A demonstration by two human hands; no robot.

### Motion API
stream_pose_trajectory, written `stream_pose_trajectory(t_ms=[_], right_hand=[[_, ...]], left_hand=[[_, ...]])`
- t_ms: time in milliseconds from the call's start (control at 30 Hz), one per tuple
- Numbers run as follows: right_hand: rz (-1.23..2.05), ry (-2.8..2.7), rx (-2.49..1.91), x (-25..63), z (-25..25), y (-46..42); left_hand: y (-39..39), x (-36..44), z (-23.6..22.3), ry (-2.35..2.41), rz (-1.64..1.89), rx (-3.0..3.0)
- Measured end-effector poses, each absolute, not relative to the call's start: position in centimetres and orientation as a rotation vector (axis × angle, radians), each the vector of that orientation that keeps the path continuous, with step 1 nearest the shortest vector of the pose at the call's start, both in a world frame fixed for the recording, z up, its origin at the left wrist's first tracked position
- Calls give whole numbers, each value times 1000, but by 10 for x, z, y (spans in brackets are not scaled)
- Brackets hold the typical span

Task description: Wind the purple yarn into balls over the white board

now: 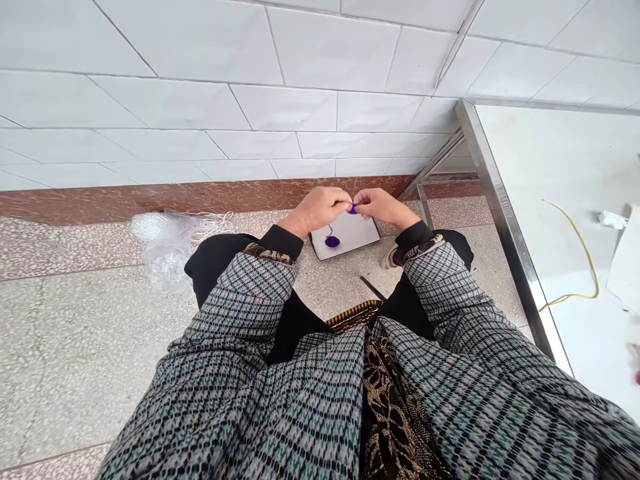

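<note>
Jacket (240,373), woven grey-and-black check with teal flecks, worn by the seated person and filling the lower frame; sleeves finish in black cuffs (280,241). Brown-and-gold patterned panel (395,407) down the front, and above it a striped orange-and-black woven band (353,315). Black trousers (215,263) cover the knees.

Floor: speckled terrazzo (85,347), pinker along the wall. Wall: white glazed tile (240,87) over a red-brown marble skirting (150,203). To the right, a counter (504,213) with a stainless steel edge and white top, carrying a yellow cable (585,267). Clear plastic bag (167,240) with white cord on the floor, left of the knees. Dark slender rod (373,288) on the floor, just below the white card.

Left hand (319,210) and right hand (383,208): both closed to a pinch, fingertips meeting on a small purple tuft (353,209), with a fine pale thread (355,188) rising above it. White card (360,237) lies on the floor just past the knees, directly below both hands, its far edge beneath the fingers. Purple ball (332,241) on a short dark thread rests on the card toward its left side, near the left hand but not touching it.
</note>
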State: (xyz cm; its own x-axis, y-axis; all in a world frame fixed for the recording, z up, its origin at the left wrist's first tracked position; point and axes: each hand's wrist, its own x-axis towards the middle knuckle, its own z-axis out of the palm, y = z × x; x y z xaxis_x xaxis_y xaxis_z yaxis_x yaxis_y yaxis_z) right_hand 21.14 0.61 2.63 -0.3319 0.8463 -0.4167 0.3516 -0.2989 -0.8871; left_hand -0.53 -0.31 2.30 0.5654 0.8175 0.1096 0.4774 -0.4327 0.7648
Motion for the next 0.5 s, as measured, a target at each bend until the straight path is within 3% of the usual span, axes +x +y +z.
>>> stream_pose_trajectory(t_ms=[100, 233, 367, 500], right_hand=[[1926, -1516, -1236, 214, 27, 3], [1872, -1249, -1024, 216, 28, 5], [1622, -1175, -1195, 213, 26, 9], [1476, -1403, -1483, 211, 20, 11]], left_hand=[[2, -8, 19, 1219, 709, 2045], [0, -2, 8, 1200, 597, 2033], [-8, 7, 8, 860, 314, 2078], [-10, 3, 18, 796, 367, 2064]])
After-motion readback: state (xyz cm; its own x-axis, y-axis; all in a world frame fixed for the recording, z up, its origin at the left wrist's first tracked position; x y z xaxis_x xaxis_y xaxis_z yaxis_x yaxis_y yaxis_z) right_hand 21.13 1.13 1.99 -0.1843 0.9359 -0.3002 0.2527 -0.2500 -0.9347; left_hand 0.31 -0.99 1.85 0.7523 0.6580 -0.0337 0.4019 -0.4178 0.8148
